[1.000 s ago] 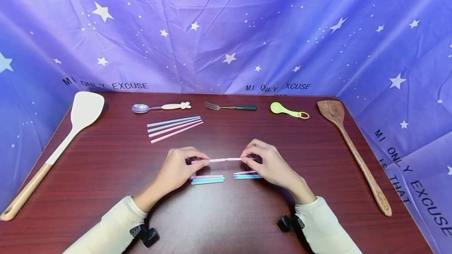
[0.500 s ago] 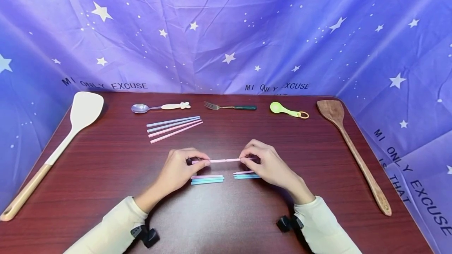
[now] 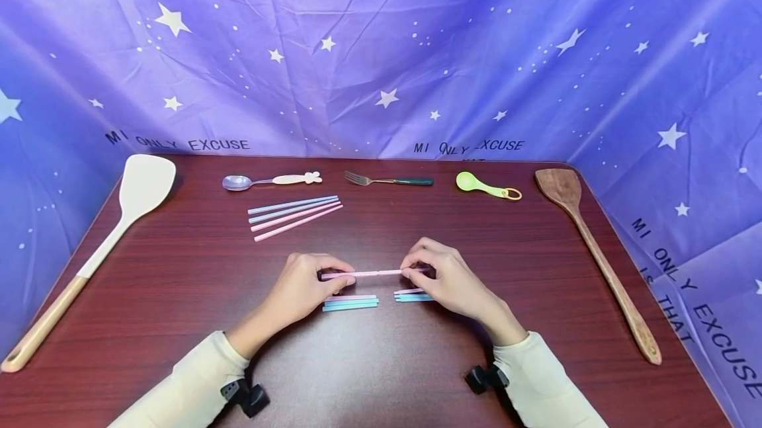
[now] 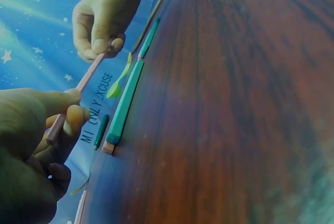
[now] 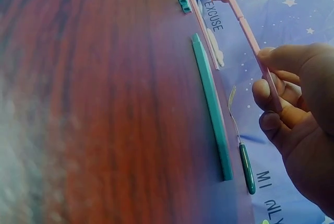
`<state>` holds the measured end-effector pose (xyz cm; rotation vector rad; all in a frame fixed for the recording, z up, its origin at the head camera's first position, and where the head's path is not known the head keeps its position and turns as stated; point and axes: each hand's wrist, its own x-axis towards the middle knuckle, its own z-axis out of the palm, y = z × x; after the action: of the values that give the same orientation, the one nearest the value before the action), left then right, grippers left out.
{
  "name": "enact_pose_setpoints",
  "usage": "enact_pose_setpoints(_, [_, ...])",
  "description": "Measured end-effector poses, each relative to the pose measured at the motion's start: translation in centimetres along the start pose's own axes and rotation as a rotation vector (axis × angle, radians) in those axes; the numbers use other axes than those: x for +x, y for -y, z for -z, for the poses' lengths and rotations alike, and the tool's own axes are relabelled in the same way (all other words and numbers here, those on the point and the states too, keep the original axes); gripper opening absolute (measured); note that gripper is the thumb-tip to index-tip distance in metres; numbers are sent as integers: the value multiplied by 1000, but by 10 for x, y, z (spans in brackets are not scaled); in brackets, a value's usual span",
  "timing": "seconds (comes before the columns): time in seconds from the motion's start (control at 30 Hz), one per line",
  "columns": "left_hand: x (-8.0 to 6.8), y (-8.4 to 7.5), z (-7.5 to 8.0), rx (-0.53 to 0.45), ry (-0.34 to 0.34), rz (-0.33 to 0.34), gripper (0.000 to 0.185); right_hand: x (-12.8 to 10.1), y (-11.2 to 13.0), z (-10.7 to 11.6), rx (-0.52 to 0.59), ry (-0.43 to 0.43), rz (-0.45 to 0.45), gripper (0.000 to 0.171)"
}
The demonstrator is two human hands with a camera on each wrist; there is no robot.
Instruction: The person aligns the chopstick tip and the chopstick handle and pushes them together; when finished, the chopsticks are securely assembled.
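Thin pink plastic straw [image 3: 374, 273], centre frame, pinched at both ends by left hand [image 3: 303, 286] and right hand [image 3: 449, 279]; each grip clamped tight. Risked buckling or slipping onto dark red wooden surface [image 3: 196, 276] under uneven pull.

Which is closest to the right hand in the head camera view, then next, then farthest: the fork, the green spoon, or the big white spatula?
From the right hand:
1. Fork, straight behind it.
2. Green spoon, back right, only slightly farther.
3. White spatula, far left edge.

Head overhead; wrists close, table-level
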<state>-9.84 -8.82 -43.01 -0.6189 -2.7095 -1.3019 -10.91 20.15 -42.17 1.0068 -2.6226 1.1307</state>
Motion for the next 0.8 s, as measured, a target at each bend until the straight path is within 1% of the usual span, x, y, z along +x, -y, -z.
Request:
enact_pose_setpoints(0.17, [0,0,0,-79,1,1,5,1,1,0,27,-17,-17,9])
enact_pose_setpoints(0.27, [0,1,0,-104,-6,-11,5,1,0,0,39,-21,-34,11])
enact_pose_setpoints(0.57, [-1,1,-1,-127,-18,-51,5,0,0,2,46,-50,-63,9])
enact_pose_setpoints(0.8, [-2,1,-2,-131,-46,-82,5,1,3,3,29,-85,-76,6])
